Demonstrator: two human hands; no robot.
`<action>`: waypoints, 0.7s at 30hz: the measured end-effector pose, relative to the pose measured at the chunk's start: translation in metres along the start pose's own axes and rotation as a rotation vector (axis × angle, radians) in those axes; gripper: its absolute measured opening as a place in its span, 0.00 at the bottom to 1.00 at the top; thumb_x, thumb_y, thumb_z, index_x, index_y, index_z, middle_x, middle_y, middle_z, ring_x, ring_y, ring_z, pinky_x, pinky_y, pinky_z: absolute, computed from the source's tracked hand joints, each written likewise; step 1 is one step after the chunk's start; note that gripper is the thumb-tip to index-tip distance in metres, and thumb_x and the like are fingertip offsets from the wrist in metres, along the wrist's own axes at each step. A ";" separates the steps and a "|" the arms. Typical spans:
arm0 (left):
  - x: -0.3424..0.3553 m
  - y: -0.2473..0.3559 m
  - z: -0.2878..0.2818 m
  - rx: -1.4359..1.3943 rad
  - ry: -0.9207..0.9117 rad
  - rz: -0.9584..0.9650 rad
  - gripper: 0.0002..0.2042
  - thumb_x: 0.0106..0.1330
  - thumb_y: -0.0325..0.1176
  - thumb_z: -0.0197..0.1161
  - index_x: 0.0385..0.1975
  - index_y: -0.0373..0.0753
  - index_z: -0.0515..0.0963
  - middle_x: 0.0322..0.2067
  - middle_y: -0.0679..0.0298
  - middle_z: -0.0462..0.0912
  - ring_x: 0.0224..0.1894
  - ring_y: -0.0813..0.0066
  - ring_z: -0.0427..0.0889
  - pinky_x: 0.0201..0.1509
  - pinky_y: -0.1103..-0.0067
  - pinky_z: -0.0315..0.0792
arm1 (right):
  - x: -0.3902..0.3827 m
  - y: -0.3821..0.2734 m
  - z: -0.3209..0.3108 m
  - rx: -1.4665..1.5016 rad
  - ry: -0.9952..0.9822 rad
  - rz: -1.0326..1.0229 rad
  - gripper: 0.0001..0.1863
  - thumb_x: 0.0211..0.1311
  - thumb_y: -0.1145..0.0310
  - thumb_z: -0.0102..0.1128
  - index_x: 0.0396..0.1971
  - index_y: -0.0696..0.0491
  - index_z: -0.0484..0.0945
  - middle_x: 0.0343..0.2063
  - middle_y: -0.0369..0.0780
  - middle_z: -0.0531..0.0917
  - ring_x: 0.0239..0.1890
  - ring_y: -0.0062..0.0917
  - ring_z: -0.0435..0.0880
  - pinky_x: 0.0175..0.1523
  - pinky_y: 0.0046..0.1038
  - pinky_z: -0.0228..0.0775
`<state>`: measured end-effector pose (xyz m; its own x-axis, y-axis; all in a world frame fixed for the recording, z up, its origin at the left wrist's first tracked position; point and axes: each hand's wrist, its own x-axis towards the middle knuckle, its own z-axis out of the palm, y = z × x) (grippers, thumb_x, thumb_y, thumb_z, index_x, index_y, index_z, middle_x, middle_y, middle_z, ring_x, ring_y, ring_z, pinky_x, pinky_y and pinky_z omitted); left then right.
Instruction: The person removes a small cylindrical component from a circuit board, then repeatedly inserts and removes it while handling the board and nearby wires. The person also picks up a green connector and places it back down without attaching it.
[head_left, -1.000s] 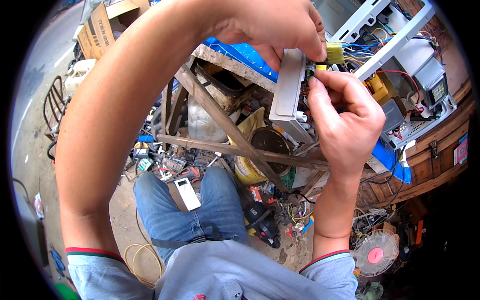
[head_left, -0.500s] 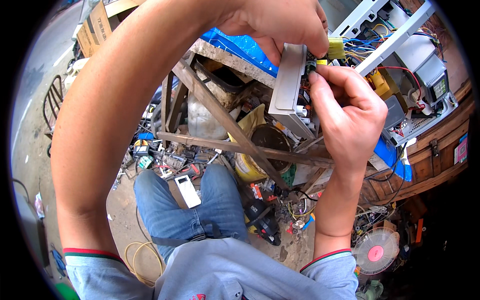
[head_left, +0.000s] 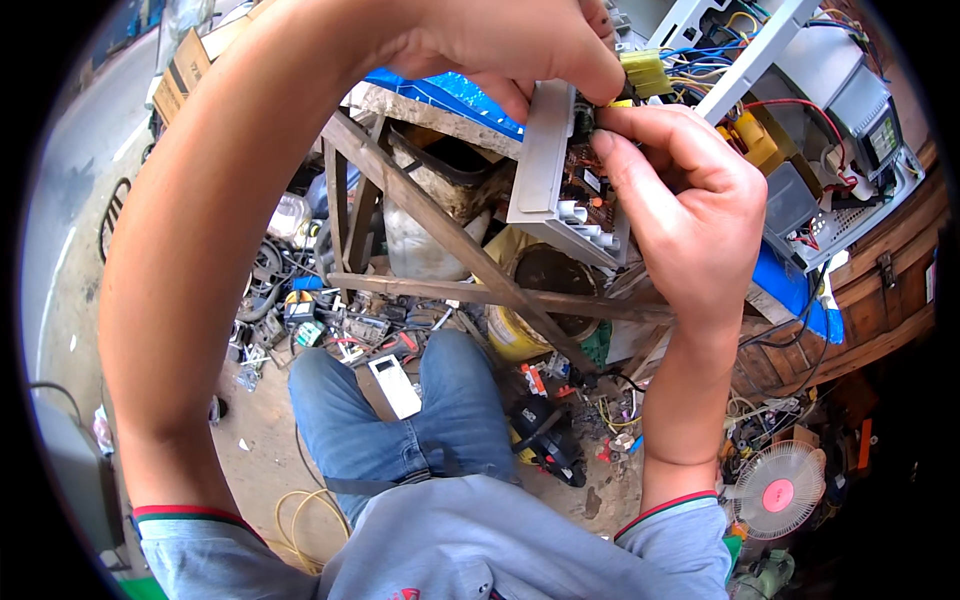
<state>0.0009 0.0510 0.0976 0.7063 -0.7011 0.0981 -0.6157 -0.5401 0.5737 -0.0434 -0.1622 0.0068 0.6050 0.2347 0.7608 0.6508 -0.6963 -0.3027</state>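
— While the head view itself drifts slightly, what differs from half a second ago?

— More of the circuit board [head_left: 590, 182] shows, just below the fingertips of the right hand [head_left: 690, 195]. The pale panel [head_left: 543, 150] carrying it lies left of those tips, its upper end at the left hand [head_left: 520, 40].

— Finger state?

— Left: curled over the panel's upper end, tips on either side, apparently clamping it. Right: thumb and forefinger nearly together at a dark component [head_left: 584, 120]; whether they pinch it, I cannot tell.

— Anything adjacent?

— Yellow connector block [head_left: 646, 72], just right of the left fingertips; wires [head_left: 705, 70] trail farther right.

— Significance?

— Judgement: access to the board improves, while the fingers keep working the same spot. No detached part visible between them.
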 end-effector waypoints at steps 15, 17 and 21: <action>0.032 -0.036 0.025 -0.343 0.108 0.027 0.05 0.70 0.34 0.68 0.39 0.43 0.79 0.32 0.79 0.79 0.34 0.94 0.76 0.34 0.91 0.72 | 0.000 0.014 0.004 0.452 -0.004 0.142 0.34 0.60 0.89 0.68 0.67 0.62 0.71 0.55 0.44 0.84 0.31 0.07 0.79 0.37 0.13 0.73; 0.035 -0.039 0.022 -0.315 0.072 0.072 0.09 0.69 0.37 0.68 0.40 0.40 0.81 0.33 0.70 0.82 0.35 0.82 0.83 0.42 0.81 0.82 | 0.001 0.014 0.004 0.420 0.000 0.119 0.33 0.59 0.89 0.69 0.66 0.62 0.72 0.53 0.45 0.86 0.29 0.07 0.78 0.35 0.14 0.72; 0.035 -0.034 0.027 -0.388 0.119 0.051 0.08 0.68 0.36 0.69 0.39 0.40 0.80 0.29 0.73 0.80 0.32 0.88 0.81 0.37 0.86 0.78 | 0.002 0.015 0.007 0.368 0.053 0.049 0.31 0.57 0.87 0.69 0.62 0.62 0.74 0.50 0.46 0.89 0.27 0.09 0.79 0.33 0.18 0.73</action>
<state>0.0370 0.0324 0.0596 0.7276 -0.6514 0.2150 -0.4897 -0.2738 0.8278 -0.0293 -0.1674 -0.0007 0.6210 0.1654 0.7661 0.7491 -0.4127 -0.5182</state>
